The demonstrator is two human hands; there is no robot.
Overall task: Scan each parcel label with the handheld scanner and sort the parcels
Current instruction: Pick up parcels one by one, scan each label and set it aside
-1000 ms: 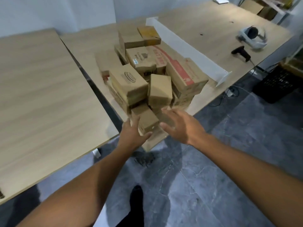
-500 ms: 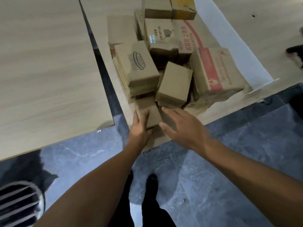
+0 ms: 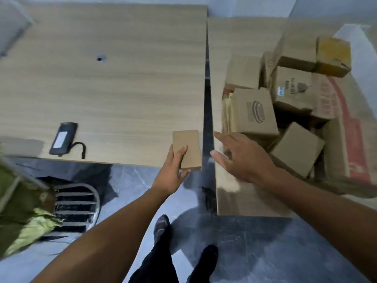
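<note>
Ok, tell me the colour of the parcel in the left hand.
Parcel: plain brown cardboard, head view.

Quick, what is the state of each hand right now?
Left hand: holds the small parcel, thumb on top.
Right hand: open, fingers spread, holding nothing.

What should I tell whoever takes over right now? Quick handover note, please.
Left hand grips a small plain parcel at the near right corner of the left table.
Right hand open, fingers spread, beside the parcel pile on the right table.
Dark corded handheld device, likely the scanner, lies untouched on the left table.
Done: one parcel in hand, apart from the pile.
Left: scan it, sort it, then work through the pile.
</note>
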